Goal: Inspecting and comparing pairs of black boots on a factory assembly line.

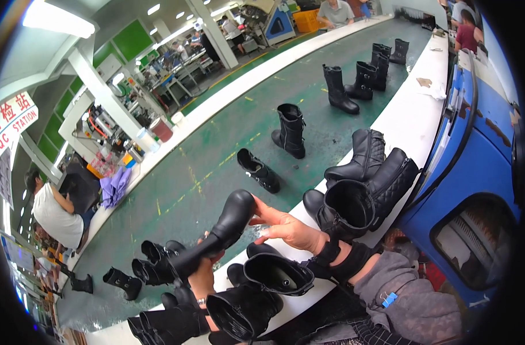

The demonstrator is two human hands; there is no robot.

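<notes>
Black boot point(232, 215) tilts above the belt's point(187, 167) near edge. Left hand point(202, 277) clasps its shaft; spread right hand point(295, 231) touches its toe.

Bright ceiling lights point(58, 18) shine above white pillars point(104, 89).

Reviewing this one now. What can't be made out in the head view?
In the head view:
- Part of the left hand: hidden behind the black boot it holds.
- Pale spot inside the upright boot below the right hand: too small to identify.
- Farthest boot: too small to show fastenings.
- Blue machine: right side lost at the dark fisheye rim.
</notes>
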